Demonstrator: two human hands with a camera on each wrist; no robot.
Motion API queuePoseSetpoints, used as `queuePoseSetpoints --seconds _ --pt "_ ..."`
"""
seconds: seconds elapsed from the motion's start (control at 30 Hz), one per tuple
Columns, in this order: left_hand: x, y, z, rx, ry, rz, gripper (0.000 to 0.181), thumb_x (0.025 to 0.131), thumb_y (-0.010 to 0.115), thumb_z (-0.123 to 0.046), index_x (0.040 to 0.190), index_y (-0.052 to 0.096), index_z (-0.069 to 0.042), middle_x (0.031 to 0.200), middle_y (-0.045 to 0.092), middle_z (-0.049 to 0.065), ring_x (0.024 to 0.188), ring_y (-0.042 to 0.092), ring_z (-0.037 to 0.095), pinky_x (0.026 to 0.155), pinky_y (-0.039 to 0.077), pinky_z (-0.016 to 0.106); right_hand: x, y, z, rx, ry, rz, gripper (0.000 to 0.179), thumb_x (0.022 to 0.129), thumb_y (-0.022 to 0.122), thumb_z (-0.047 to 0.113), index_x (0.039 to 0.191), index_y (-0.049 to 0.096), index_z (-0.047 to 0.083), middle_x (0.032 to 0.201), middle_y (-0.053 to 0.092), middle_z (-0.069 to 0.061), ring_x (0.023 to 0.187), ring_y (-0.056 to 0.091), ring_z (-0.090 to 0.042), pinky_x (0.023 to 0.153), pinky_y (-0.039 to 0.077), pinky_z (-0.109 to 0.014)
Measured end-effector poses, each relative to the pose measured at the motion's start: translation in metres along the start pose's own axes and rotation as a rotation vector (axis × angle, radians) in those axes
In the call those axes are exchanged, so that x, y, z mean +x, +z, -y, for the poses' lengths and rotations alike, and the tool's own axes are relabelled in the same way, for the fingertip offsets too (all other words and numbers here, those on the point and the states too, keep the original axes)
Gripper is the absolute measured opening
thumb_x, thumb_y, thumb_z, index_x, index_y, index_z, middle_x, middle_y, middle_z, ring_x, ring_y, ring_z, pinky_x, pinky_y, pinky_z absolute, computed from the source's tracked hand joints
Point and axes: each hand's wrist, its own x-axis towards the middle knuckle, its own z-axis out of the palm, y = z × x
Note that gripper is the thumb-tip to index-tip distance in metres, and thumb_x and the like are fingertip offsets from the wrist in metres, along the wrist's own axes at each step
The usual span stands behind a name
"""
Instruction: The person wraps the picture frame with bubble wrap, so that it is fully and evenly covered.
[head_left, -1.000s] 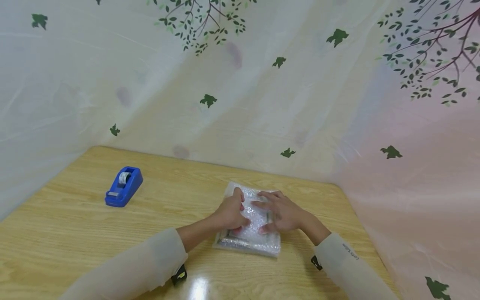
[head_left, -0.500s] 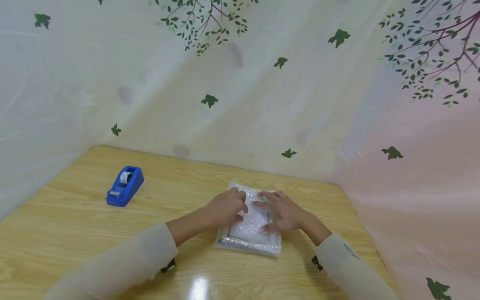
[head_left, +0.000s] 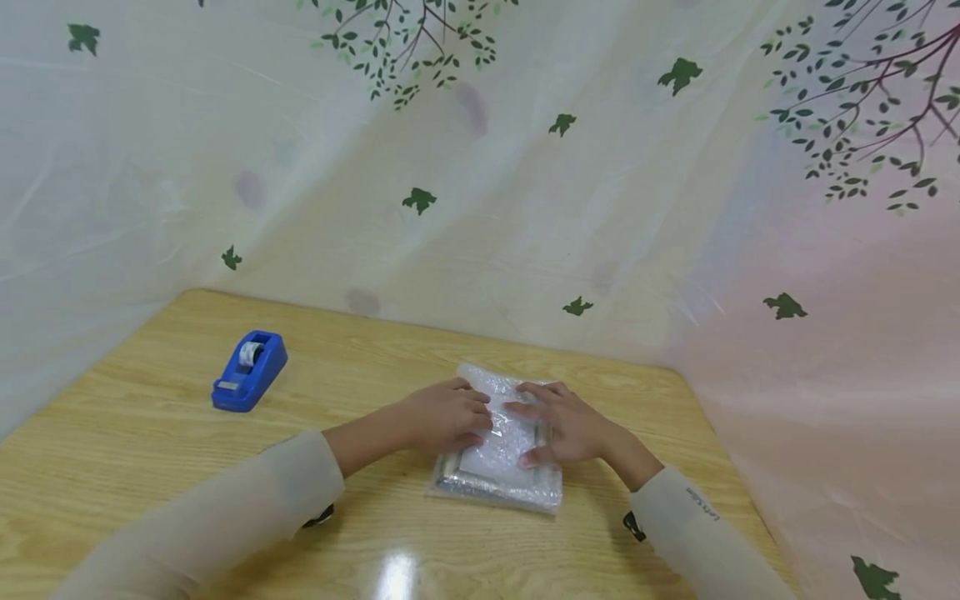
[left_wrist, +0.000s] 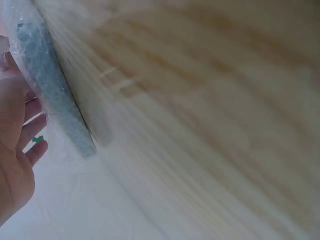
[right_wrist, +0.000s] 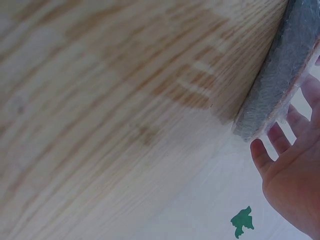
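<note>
A flat rectangular thing wrapped in clear bubble wrap (head_left: 495,460) lies on the wooden table; a silvery frame-like border shows through the plastic. My left hand (head_left: 446,418) rests palm down over its left side, fingers loosely bent on the wrap. On the right side my right hand (head_left: 576,427) lies with spread fingers pressing the top. Seen from the left wrist, the package edge (left_wrist: 55,82) is thick with bubbles and the left hand's fingers reach over its upper face. The right wrist view shows the other edge of the package (right_wrist: 280,75) beside the right hand (right_wrist: 297,172).
A blue tape dispenser (head_left: 249,371) with a roll of tape stands at the table's left. Behind and on both sides hangs a pale curtain (head_left: 337,208) printed with leaves and branches. The wooden table (head_left: 360,358) ends at the curtain.
My left hand has drawn back to the left and flattened from a thumb-and-finger press onto the wrap. The right hand and the package have stayed in place.
</note>
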Motion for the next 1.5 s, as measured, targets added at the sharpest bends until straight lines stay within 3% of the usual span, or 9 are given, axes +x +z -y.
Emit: queuePoseSetpoints --seconds 0.1,0.27,0.53,0.73,1.03,1.27,1.5 --pt "0.002 0.002 0.002 -0.042 0.051 0.009 0.03 0.104 0.059 -0.037 0.128 0.067 -0.02 0.125 0.07 -0.002 0.125 0.061 0.02 0.113 0.042 0.041 0.0 0.001 0.0 0.008 -0.001 0.0 0.082 0.087 0.071 0.062 0.155 0.047 0.024 0.163 0.034 -0.016 0.14 0.036 -0.045 0.11 0.032 -0.068" --pt "0.002 0.005 0.006 -0.129 0.112 -0.012 0.025 0.104 0.059 -0.034 0.123 0.068 -0.02 0.115 0.066 -0.003 0.107 0.064 0.014 0.101 0.05 0.035 0.001 0.003 -0.002 0.013 -0.004 -0.002 0.083 0.086 0.069 0.065 0.155 0.047 0.025 0.163 0.034 -0.015 0.14 0.036 -0.044 0.11 0.032 -0.067" --pt "0.001 0.006 0.011 -0.185 0.14 0.001 0.036 0.107 0.052 -0.038 0.135 0.063 -0.019 0.141 0.061 -0.001 0.134 0.053 0.018 0.11 0.045 0.044 0.002 0.002 -0.004 -0.003 -0.016 -0.017 0.082 0.086 0.07 0.065 0.154 0.048 0.025 0.162 0.036 -0.015 0.138 0.038 -0.043 0.109 0.034 -0.066" --pt "-0.004 0.008 0.013 -0.26 0.139 0.026 0.037 0.107 0.046 -0.044 0.137 0.062 -0.028 0.146 0.056 -0.002 0.138 0.048 0.016 0.114 0.037 0.049 0.002 0.001 -0.001 0.008 -0.004 -0.012 0.083 0.085 0.07 0.065 0.154 0.048 0.024 0.161 0.036 -0.016 0.138 0.037 -0.044 0.108 0.033 -0.068" --pt "-0.011 0.011 0.012 -0.319 0.13 0.056 0.046 0.109 0.034 -0.052 0.142 0.06 -0.033 0.153 0.05 0.0 0.146 0.039 0.021 0.12 0.028 0.053 0.003 0.0 0.001 0.012 0.009 0.0 0.083 0.086 0.071 0.064 0.154 0.048 0.022 0.162 0.035 -0.016 0.139 0.036 -0.045 0.108 0.033 -0.068" --pt "-0.009 0.015 0.012 -0.297 0.129 0.058 0.049 0.108 0.031 -0.056 0.145 0.056 -0.036 0.156 0.045 0.0 0.147 0.036 0.02 0.119 0.028 0.054 0.002 -0.001 0.002 0.018 0.026 0.011 0.084 0.086 0.072 0.064 0.154 0.048 0.022 0.163 0.034 -0.016 0.14 0.035 -0.045 0.109 0.032 -0.069" --pt "-0.008 0.013 0.011 -0.283 0.115 0.085 0.047 0.107 0.038 -0.057 0.147 0.053 -0.039 0.158 0.042 -0.002 0.148 0.033 0.018 0.119 0.028 0.052 0.003 -0.001 0.002 0.014 0.019 0.017 0.083 0.086 0.071 0.064 0.155 0.048 0.022 0.163 0.033 -0.017 0.14 0.035 -0.045 0.109 0.032 -0.07"
